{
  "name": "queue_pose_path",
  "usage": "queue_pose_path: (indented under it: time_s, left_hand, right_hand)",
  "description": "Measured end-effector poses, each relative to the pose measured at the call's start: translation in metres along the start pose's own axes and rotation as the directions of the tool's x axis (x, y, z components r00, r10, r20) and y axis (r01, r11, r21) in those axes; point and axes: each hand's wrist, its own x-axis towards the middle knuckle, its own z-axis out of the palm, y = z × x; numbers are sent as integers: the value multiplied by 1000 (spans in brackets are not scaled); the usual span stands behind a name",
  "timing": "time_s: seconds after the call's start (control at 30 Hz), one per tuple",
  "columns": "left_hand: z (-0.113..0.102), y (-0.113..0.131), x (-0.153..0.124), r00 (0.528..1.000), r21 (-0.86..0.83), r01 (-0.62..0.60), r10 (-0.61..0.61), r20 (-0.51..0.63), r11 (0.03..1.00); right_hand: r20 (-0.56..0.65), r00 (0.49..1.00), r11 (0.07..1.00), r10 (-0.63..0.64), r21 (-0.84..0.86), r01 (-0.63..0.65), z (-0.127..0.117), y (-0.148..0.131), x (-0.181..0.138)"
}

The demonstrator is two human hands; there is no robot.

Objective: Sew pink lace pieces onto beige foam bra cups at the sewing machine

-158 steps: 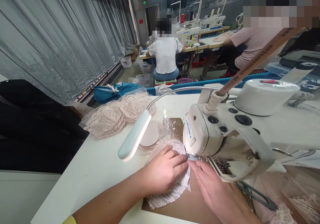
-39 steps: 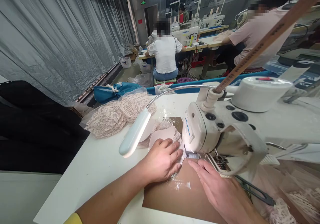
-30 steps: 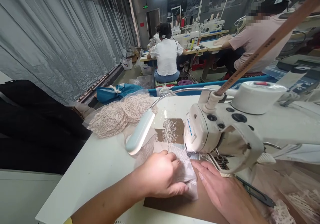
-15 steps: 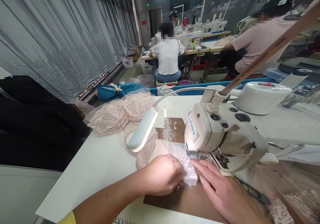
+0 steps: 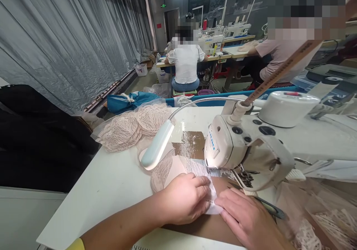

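Note:
A pale lace bra piece (image 5: 170, 170) lies on the white table (image 5: 111, 190) in front of a white sewing machine (image 5: 245, 149). My left hand (image 5: 186, 198) rests on the lace with its fingers curled, pinching its white edge. My right hand (image 5: 245, 216) lies flat beside it, fingertips touching the same edge just below the machine head. The needle area is hidden behind the machine head.
A gooseneck lamp (image 5: 157, 149) hangs over the lace. A pile of lace cups (image 5: 134, 125) sits at the table's far left, by a blue bag (image 5: 125, 101). Black cloth (image 5: 36, 138) lies left. Two people (image 5: 185, 66) sit at other machines behind.
The lace piece has been drawn back from under the machine head toward me. Both hands have slid nearer to me and closed in on its white edge.

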Motion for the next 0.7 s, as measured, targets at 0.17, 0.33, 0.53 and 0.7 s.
queue_pose_path:
  time_s: [0.17, 0.33, 0.53, 0.7]
  left_hand:
    - [8, -1, 2, 1000, 94, 7, -5, -23, 996]
    - [6, -7, 6, 999, 154, 16, -11, -36, 988]
    - [1, -5, 8, 999, 242, -13, 21, -30, 970]
    - [2, -5, 7, 999, 224, -1, 9, -36, 975]
  right_hand:
    - [-87, 996, 1000, -15, -10, 14, 2, -5, 5]
    - [-171, 984, 994, -53, -105, 35, 9, -2, 6]
    - [-177, 979, 982, -101, -175, 70, 5, -4, 11]
    - [-165, 982, 983, -92, -170, 64, 6, -3, 10]
